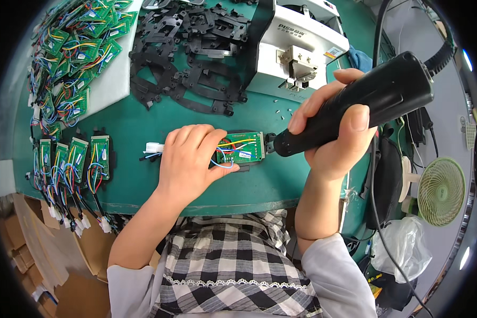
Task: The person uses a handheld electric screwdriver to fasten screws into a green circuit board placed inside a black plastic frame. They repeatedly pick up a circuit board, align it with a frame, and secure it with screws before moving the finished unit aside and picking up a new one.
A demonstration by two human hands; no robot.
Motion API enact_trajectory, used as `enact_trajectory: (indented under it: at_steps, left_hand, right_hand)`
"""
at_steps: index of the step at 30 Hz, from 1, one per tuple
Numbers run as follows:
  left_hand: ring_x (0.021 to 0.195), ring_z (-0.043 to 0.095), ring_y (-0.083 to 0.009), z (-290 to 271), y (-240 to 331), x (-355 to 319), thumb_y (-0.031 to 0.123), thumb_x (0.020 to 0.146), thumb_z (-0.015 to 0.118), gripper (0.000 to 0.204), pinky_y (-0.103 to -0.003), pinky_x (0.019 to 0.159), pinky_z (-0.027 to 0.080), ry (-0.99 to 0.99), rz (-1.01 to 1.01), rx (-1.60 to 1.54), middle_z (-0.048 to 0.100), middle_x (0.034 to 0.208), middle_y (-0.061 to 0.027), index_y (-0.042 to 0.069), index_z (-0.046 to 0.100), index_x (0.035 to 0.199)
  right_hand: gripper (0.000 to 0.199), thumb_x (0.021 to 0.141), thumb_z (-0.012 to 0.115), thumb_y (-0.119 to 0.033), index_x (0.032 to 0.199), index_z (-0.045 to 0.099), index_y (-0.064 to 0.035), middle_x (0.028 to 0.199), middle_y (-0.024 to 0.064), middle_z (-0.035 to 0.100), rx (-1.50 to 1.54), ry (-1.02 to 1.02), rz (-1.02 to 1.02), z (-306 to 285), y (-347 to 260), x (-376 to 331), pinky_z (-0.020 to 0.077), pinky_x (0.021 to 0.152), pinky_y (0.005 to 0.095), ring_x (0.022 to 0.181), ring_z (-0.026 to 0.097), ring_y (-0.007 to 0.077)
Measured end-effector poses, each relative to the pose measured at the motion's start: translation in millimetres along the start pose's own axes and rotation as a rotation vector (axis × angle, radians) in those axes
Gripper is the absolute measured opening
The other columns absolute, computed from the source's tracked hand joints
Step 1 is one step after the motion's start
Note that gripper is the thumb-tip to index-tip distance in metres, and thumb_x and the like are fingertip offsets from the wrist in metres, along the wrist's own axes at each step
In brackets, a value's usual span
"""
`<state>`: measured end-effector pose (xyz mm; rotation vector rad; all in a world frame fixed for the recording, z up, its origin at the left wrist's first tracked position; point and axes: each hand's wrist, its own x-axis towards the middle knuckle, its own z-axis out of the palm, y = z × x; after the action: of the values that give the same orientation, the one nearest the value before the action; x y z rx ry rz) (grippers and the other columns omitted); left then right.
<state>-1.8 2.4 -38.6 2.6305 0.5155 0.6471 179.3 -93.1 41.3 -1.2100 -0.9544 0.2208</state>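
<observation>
My left hand (191, 159) is closed over the left part of a green circuit board (253, 142), fingers along its far edge and thumb at the near edge. Coloured wires run across the board, and a white connector (154, 147) sticks out left of my hand. Beneath the board shows the rim of a black plastic bracket (244, 168). My right hand (336, 132) is wrapped round a thick black electric screwdriver (360, 103), tilted down to the left. Its dark tip (270, 142) is at the board's right end; whether it touches a screw is hidden.
A silver-and-black screw feeder (297, 37) stands at the back, with loose screws (282, 111) before it. Black plastic brackets (191, 74) are piled beside it. Wired boards (79, 58) lie on white foam (123, 69) at far left; several assembled boards (99, 153) line the left. A green fan (442, 191) stands right.
</observation>
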Motion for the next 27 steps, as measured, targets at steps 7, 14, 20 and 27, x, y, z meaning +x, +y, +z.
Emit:
enact_trajectory:
  at_steps: [7,14,20,27]
  left_hand:
    - [0.095,0.056,-0.0281,-2,1,0,0.038,0.06,0.08,0.056,-0.041,0.083,0.041,-0.003,-0.006,-0.023,0.059,0.101,-0.008,0.007,0.062,0.103]
    - [0.094,0.055,-0.0283,-2,-2,0,0.038,0.06,0.08,0.056,-0.041,0.082,0.042,-0.02,-0.003,-0.024,0.059,0.1,-0.0081,0.006,0.062,0.103]
    - [0.088,0.053,-0.023,-5,2,1,0.036,0.062,0.08,0.054,-0.037,0.078,0.042,-0.061,-0.031,-0.033,0.058,0.099,-0.0042,0.007,0.063,0.103]
    - [0.086,0.054,-0.0264,-3,-1,-4,0.035,0.062,0.08,0.055,-0.038,0.076,0.045,-0.038,0.018,-0.027,0.059,0.101,-0.0074,0.004,0.063,0.103]
  right_hand:
    - [0.066,0.083,0.062,-0.051,0.113,0.043,0.0051,0.066,0.0133,0.054,0.056,-0.036,0.061,9,5,-11,0.0476,0.042,0.0291,0.044,0.053,0.0183]
    - [0.076,0.077,0.069,-0.059,0.11,0.042,0.0044,0.067,0.0124,0.055,0.025,-0.052,0.063,14,9,-23,0.0487,0.044,0.0281,0.047,0.055,0.0179]
    - [0.077,0.074,0.071,-0.06,0.111,0.042,0.0013,0.065,0.0121,0.055,0.126,-0.105,0.106,9,3,-29,0.0498,0.046,0.0288,0.049,0.057,0.0187]
    - [0.065,0.091,0.043,-0.057,0.117,0.038,0.0012,0.064,0.0139,0.054,0.024,-0.039,0.059,-2,10,-1,0.0457,0.042,0.031,0.044,0.052,0.0208]
